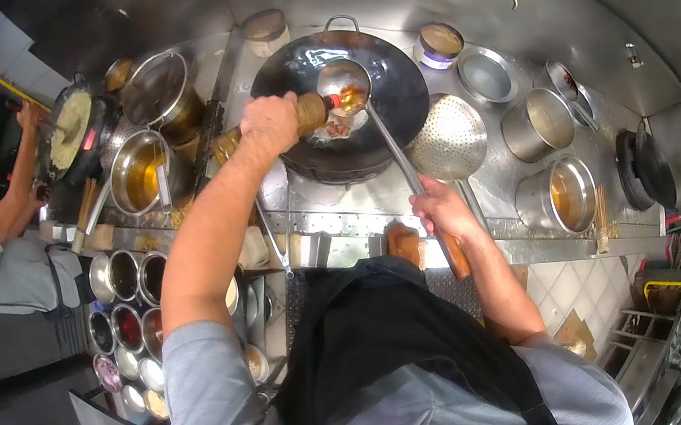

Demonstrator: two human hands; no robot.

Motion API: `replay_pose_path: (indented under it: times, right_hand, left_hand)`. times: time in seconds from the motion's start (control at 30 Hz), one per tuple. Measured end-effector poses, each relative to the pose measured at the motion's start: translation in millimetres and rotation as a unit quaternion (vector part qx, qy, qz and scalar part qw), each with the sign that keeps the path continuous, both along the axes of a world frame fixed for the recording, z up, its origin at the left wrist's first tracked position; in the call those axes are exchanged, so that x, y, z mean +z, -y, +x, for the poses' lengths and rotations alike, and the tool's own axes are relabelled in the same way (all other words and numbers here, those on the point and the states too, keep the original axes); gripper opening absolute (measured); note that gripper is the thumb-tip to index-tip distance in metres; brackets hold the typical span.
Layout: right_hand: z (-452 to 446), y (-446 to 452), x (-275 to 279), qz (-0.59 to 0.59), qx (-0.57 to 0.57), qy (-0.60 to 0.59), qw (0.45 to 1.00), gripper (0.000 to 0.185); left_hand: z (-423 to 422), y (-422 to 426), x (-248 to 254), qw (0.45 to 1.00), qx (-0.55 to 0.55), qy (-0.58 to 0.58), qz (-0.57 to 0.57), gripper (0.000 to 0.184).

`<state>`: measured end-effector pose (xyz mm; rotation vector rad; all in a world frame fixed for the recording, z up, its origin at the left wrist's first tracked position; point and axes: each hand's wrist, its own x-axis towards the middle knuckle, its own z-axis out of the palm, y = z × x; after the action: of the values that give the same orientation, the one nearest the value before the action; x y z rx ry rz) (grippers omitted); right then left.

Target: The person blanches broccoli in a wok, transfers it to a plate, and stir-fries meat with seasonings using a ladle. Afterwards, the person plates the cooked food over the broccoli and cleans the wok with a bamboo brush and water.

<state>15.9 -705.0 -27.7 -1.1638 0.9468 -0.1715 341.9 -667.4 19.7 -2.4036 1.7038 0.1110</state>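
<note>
My left hand (270,123) is closed around a sauce bottle (311,114), tipped sideways with its red-tipped mouth at the ladle's bowl. In my right hand (442,209) is the wooden-ended handle of a long metal ladle (390,142). The ladle's bowl is over the black wok (395,84) and has brown liquid in it. Under the bowl, some pale and brownish food (339,127) lies in the wok; its kind I cannot make out. A perforated strainer (448,139) rests just right of the wok, close to my right hand.
Metal pots (536,125) and a pot of amber liquid (572,194) stand on the right. At left are an oil pot (139,182) and several sauce containers (128,327). Another person (10,248) works at a second wok (76,132). A tub (439,46) sits behind the strainer.
</note>
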Motion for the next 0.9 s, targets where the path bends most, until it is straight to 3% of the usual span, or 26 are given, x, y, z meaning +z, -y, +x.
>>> replay_pose_path:
  times: [0.3, 0.4, 0.5, 0.53, 0.57, 0.6, 0.63, 0.67, 0.73, 0.8, 0.87, 0.9]
  right_hand:
    - [1.9, 22.3, -10.2, -0.028, 0.026, 0.000, 0.999, 0.055]
    - [9.5, 36.2, -17.0, -0.056, 0.062, -0.001, 0.997, 0.053]
    - [18.3, 59.4, -37.0, -0.209, 0.127, -0.077, 0.967, 0.052]
    - [20.4, 73.2, -62.2, -0.209, 0.134, -0.075, 0.966, 0.052]
    - [23.3, 87.0, -100.9, -0.384, 0.123, -0.085, 0.911, 0.054]
    - [25.6, 93.4, -122.2, -0.547, 0.106, -0.091, 0.826, 0.056]
    - [32.6, 81.4, -81.5, -0.471, 0.138, -0.199, 0.849, 0.059]
    - [32.5, 82.6, -81.2, -0.472, 0.144, -0.195, 0.848, 0.059]
    - [33.1, 91.2, -80.6, -0.486, 0.181, -0.253, 0.817, 0.059]
    - [23.6, 89.0, -73.5, -0.508, 0.193, -0.249, 0.801, 0.059]
    - [15.3, 73.7, -69.6, -0.483, 0.161, -0.266, 0.818, 0.060]
    - [2.8, 77.6, -98.9, -0.561, 0.129, -0.145, 0.805, 0.060]
  left_hand:
    - [30.2, -22.6, -10.8, 0.996, 0.062, 0.050, -0.037, 0.041]
    - [17.6, -43.3, -3.8, 0.996, 0.083, 0.024, 0.019, 0.037]
    - [15.6, -72.3, -12.5, 0.994, 0.102, 0.026, -0.041, 0.046]
    - [10.8, -85.1, -14.3, 0.983, 0.139, 0.012, -0.115, 0.052]
    - [5.3, -98.6, -16.1, 0.966, 0.174, 0.000, -0.189, 0.058]
    - [0.2, -113.1, -18.6, 0.966, 0.180, 0.003, -0.187, 0.058]
    - [-6.0, -128.4, -20.9, 0.944, 0.196, -0.029, -0.263, 0.062]
    - [-15.4, -143.3, -23.2, 0.916, 0.211, -0.060, -0.337, 0.067]
    - [-46.2, -177.5, -15.9, 0.894, 0.245, -0.080, -0.366, 0.072]
    - [-74.0, -220.4, -24.8, 0.824, 0.278, -0.118, -0.479, 0.076]
    - [-110.2, -268.8, -41.7, 0.813, 0.373, -0.072, -0.442, 0.081]
    - [-128.0, -291.3, -55.5, 0.791, 0.412, -0.072, -0.446, 0.081]
